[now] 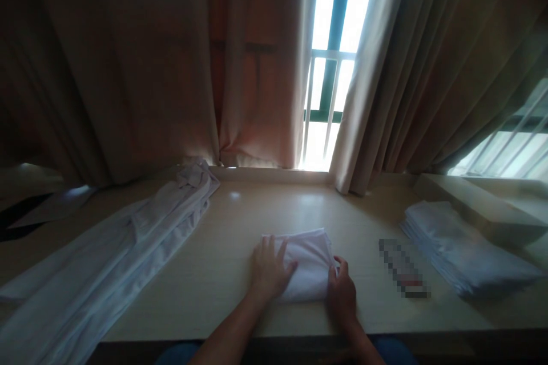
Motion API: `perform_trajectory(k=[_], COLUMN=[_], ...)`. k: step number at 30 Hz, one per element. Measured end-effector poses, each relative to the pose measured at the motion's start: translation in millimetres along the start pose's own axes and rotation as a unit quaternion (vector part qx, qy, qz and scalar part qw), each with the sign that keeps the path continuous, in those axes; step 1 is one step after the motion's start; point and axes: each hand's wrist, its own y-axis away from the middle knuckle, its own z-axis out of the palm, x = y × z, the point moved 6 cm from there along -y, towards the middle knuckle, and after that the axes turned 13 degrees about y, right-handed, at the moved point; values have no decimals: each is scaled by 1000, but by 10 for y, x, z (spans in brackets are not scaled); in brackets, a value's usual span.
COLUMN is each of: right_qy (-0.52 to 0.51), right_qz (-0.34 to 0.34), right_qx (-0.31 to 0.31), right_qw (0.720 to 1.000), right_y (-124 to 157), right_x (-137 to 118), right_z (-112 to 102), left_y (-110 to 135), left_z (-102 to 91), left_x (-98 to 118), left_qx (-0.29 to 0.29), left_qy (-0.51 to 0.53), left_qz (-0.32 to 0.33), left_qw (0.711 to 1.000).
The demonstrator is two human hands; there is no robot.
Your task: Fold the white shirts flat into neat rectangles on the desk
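A folded white cloth (pixel 309 271), perhaps a garment, lies on the pale table in front of me. My left hand (pixel 270 268) rests flat on its left side with the fingers spread. At the cloth's right edge, my right hand (pixel 342 288) has thumb and fingers closed on the fabric. Long white garments (pixel 128 239) lie heaped along the left of the table. To the right sits a stack of folded white cloths (pixel 462 245).
A blurred-out, elongated object (pixel 402 268) lies between my right hand and the stack. Behind the stack stands a pale box-like ledge (pixel 479 199). Curtains (pixel 257 68) hang at the table's far edge, parted at a bright barred window (pixel 334 68).
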Motion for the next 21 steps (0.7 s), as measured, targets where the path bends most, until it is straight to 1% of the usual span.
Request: perform_trajectory(k=[4,6,8,10,11,13,14,15,16,17,19,21], right_qy=[-11,2,34,62,65,55,50,51,56,64,78,83], right_qz=[3,-6,-53,-146,-203,-326,-373,-393,-394,-380,-340,-321], right_qx=[-14,-4,37,73,66,8,-26,-57,-91,-125,-178,-198], right_qw=[1000,1000,997,985,975,944,926,917,913,914,920,922], right_y=[-12,-20,-11,31,62,134,161,158,134,92,-3,-72], right_x=[30,-30,-238,-610,-833,-1274,-1449,-1567,-1633,-1651,-1596,-1514], right_z=[-14,-99,-246,-357,-357,-239,-144,-36,87,210,419,538], left_y=[-8,-9,-5,2,5,8,8,7,4,1,-5,-8], left_z=[27,24,16,6,4,5,7,9,9,7,1,4], left_x=[-23,-16,-1,7,9,12,9,3,-3,-9,-15,-9], left_qx=[-9,-9,-7,-6,-8,-20,-29,-38,-43,-44,-33,-18], left_qy=[8,3,-8,-16,-19,-25,-27,-29,-30,-30,-35,-42], left_qz=[6,5,4,3,6,19,23,25,26,26,28,40], left_qw=[1000,1000,1000,1000,1000,999,999,999,998,998,998,998])
